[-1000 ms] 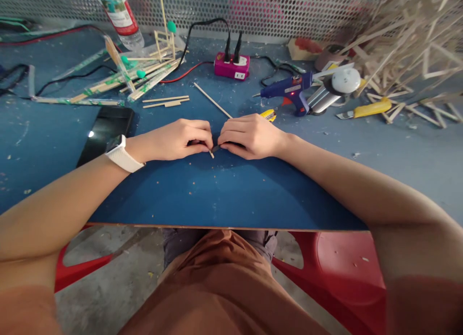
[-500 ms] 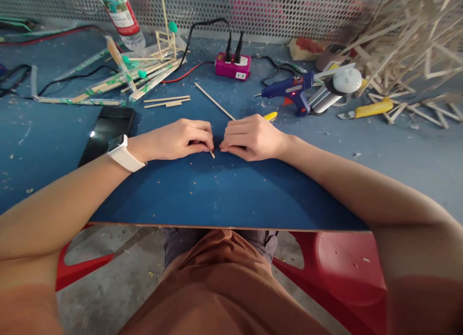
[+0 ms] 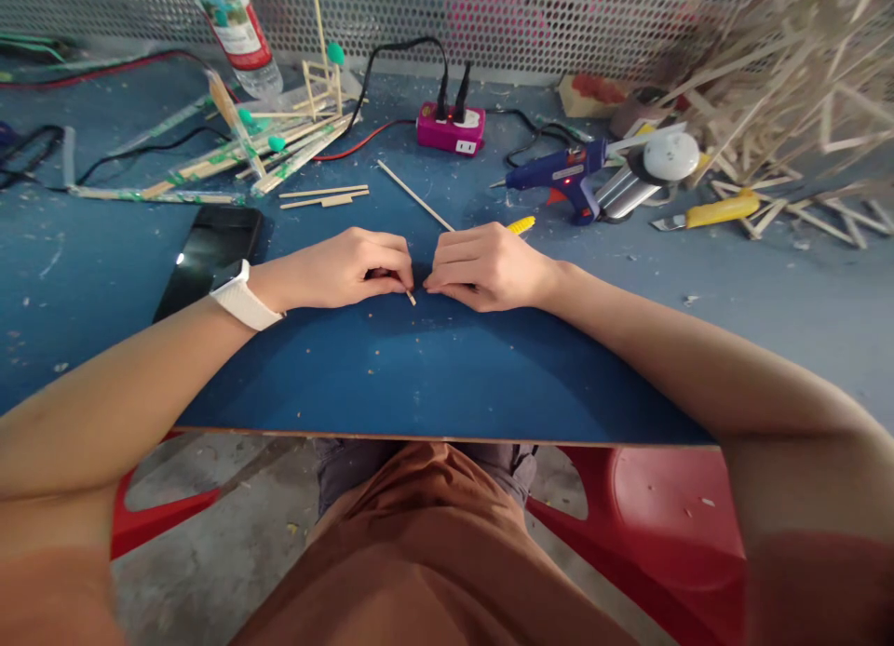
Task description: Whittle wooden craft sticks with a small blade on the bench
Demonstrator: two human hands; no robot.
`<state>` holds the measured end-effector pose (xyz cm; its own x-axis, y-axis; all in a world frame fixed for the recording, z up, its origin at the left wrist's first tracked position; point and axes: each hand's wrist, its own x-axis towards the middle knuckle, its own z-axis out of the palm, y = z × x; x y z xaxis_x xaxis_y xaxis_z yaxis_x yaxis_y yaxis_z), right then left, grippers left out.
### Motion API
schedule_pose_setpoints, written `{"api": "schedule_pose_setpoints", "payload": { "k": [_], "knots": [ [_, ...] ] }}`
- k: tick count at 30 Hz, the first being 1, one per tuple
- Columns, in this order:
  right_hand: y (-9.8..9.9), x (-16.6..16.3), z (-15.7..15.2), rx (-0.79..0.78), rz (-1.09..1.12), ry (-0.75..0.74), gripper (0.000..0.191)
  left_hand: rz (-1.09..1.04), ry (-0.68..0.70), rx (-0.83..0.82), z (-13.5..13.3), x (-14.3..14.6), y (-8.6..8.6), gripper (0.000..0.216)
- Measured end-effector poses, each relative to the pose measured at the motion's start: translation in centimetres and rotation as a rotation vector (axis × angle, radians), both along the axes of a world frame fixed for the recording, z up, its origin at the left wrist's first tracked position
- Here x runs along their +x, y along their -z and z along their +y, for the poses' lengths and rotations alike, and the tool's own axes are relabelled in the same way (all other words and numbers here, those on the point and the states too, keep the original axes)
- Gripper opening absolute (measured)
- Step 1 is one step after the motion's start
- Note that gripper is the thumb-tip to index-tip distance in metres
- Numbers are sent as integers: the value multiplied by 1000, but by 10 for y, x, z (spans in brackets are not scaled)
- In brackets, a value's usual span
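Note:
Near the middle of the table, my left hand [image 3: 367,266] is closed in a pinch on a thin wooden stick [image 3: 412,298]; only its short, pale end shows below the fingertips. Just to the right, a small gap away, my right hand [image 3: 481,267] is curled with its fingertips low at the tabletop. From behind its knuckles pokes the end of a yellow ridged handle [image 3: 521,225], which appears to be gripped in this hand; the rest is hidden. A longer wooden stick [image 3: 415,195] lies just beyond, its near end reaching the right hand.
A blue glue gun [image 3: 559,176] leans by a silver canister [image 3: 632,185], with a yellow utility knife [image 3: 719,209] to its right. Behind are a pink power adapter [image 3: 451,129] and a water bottle [image 3: 241,41]. A black phone [image 3: 209,255] lies left; stick frames [image 3: 803,97] pile up right.
The yellow handle end behind my right hand has turned slightly. Both hands stay in nearly the same place, and the left keeps its pinch on the stick.

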<state>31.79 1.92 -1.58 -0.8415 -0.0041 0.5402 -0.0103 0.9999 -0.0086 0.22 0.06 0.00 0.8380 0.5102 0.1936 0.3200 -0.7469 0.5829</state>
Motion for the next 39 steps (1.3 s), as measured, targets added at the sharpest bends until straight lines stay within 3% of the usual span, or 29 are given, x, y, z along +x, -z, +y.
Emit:
{"api": "schedule_pose_setpoints", "payload": {
  "k": [4,10,19,25,30,39],
  "knots": [
    [-1,-5,-4,-18,-76,-14,37,-13,5,-1,1,0,-1,30],
    [-5,5,7,-53,-116,34,30,-7,18,-20,0,-2,-3,33],
    [-14,19,20,-242,-115,-15,29,-13,6,-48,0,-1,-2,30],
    [-11,6,9,-171,-82,-14,38,-1,-6,-76,1,0,-1,27],
    [-20,13,21,-254,-163,-65,43,-9,12,-65,2,0,-2,29],
    [-12,3,13,-227,-136,-51,35,24,10,-51,3,-1,-2,34]
  ]
}}
